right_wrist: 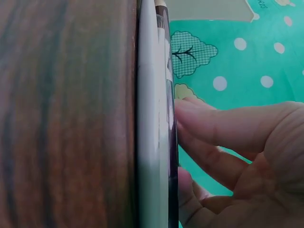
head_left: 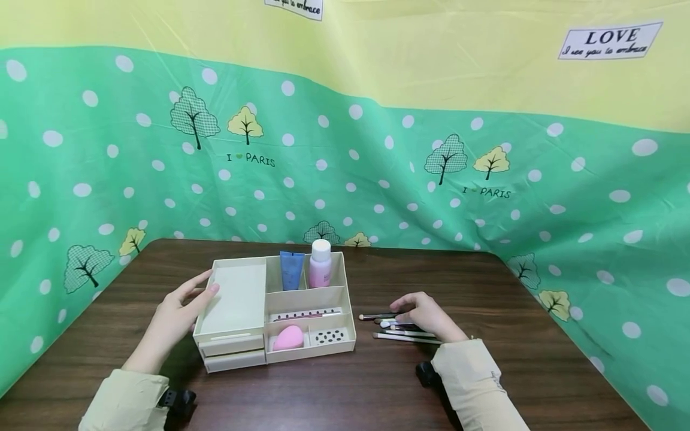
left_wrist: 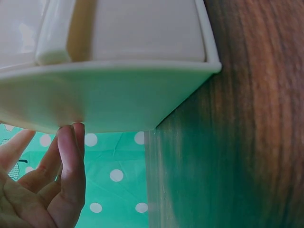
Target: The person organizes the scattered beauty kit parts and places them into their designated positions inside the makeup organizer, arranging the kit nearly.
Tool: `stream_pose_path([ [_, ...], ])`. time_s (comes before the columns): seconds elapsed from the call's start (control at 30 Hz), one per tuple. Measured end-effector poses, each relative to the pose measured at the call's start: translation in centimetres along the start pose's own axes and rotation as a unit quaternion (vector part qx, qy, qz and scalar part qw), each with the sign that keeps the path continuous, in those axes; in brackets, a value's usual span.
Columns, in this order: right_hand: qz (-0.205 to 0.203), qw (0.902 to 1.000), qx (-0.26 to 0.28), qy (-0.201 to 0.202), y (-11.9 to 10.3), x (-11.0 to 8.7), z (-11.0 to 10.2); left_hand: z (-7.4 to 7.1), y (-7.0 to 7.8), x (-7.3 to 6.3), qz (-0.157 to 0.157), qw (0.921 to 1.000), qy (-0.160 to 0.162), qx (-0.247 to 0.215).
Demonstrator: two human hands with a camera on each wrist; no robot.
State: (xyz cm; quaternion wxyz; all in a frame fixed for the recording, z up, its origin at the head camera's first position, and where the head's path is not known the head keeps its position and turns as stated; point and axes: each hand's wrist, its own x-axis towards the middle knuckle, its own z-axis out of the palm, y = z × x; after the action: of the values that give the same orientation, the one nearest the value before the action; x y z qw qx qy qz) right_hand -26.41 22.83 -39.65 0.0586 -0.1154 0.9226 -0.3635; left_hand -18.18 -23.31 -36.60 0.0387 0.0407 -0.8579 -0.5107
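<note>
A cream storage box (head_left: 272, 291) with open compartments and drawers stands on the table. My left hand (head_left: 178, 309) touches its left side, the thumb near the top edge. In the left wrist view, the fingertips (left_wrist: 72, 137) meet the box's side wall (left_wrist: 114, 97). Right of the box, my right hand (head_left: 424, 314) is over several makeup brushes (head_left: 405, 336) lying in a loose bunch. In the right wrist view, its bent fingertips (right_wrist: 189, 107) are at the far side of the brush handles (right_wrist: 148, 118); no brush is clearly lifted.
The box holds a blue tube (head_left: 291, 272), a pink bottle with white cap (head_left: 320, 266), a thin pink stick (head_left: 308, 316) and a pink makeup sponge (head_left: 289, 337). Behind the dark wooden table (head_left: 323, 395) hangs a green and yellow cloth (head_left: 345, 149).
</note>
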Motion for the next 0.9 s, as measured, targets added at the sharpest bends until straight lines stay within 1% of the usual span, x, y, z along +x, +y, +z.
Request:
stream_pose_path([
  [0.2, -0.008, 0.9996, -0.026, -0.012, -0.07, 0.22, 0.16, 0.12, 0.18, -0.04, -0.005, 1.0, 0.001, -0.002],
  [0.37, -0.008, 0.999, -0.036, -0.024, -0.24, 0.41, 0.28, 0.17, 0.18, -0.07, -0.008, 1.0, 0.002, -0.002],
  [0.53, -0.022, 0.9981, -0.047, -0.034, -0.44, 0.52, 0.34, 0.16, 0.05, -0.08, -0.013, 0.9999, 0.002, 0.001],
  [0.67, -0.03, 0.997, -0.056, -0.045, -0.59, 0.56, 0.3, 0.17, 0.15, -0.09, -0.01, 0.9999, 0.005, 0.002],
  [0.9, -0.043, 0.9961, -0.061, -0.046, -0.76, 0.69, 0.28, 0.08, 0.28, -0.07, -0.005, 0.9999, 0.009, 0.005],
])
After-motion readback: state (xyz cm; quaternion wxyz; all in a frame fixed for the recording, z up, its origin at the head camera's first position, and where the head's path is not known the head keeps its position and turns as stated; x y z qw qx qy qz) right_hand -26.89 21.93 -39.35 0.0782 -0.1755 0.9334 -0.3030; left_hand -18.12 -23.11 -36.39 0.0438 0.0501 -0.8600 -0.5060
